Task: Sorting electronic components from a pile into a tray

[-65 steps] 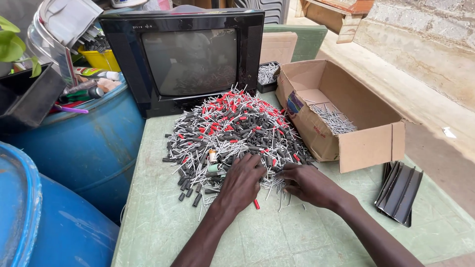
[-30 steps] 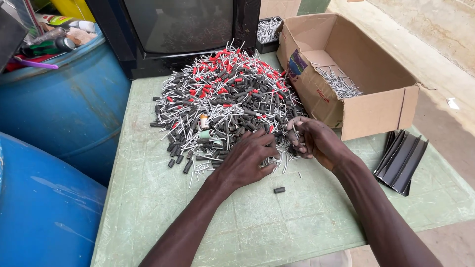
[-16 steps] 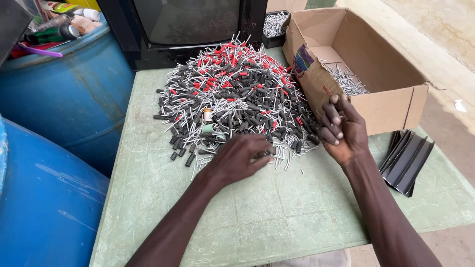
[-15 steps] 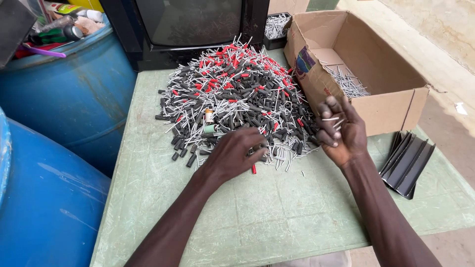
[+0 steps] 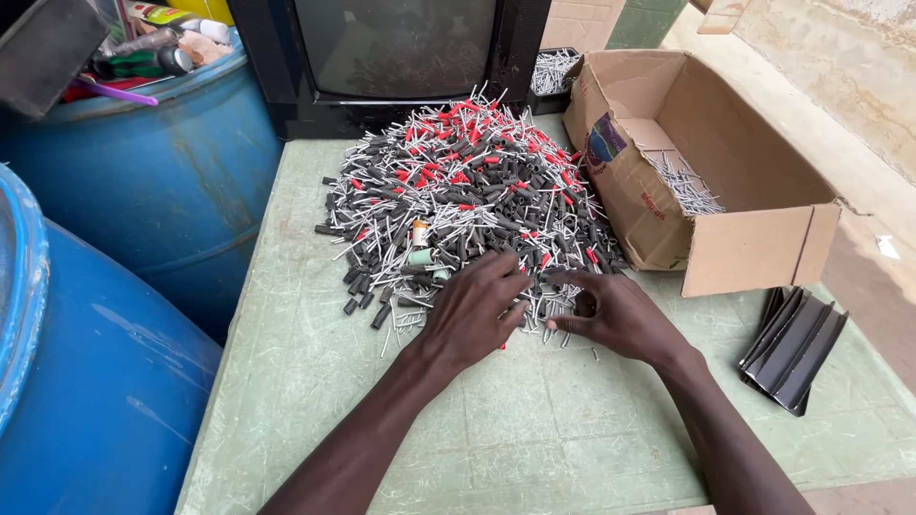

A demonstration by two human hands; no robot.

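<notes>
A heap of small metal pins with black and red sleeves (image 5: 463, 186) lies on the green table (image 5: 534, 429). My left hand (image 5: 472, 310) rests palm down on the heap's near edge, fingers stretched over the pins. Just to its right, my right hand (image 5: 615, 313) touches the same edge, its thumb and forefinger apart around a few loose pins. I see nothing gripped in either hand.
An open cardboard box (image 5: 754, 253) with bare silver pins (image 5: 682, 186) stands at the right. Black plastic strips (image 5: 792, 339) lie near the table's right edge. An old television (image 5: 396, 48) stands behind the heap. Blue barrels (image 5: 167, 191) crowd the left side.
My right hand went up to the cardboard box with a few pins and has come back to the heap's near edge. My left hand stayed on the heap.
</notes>
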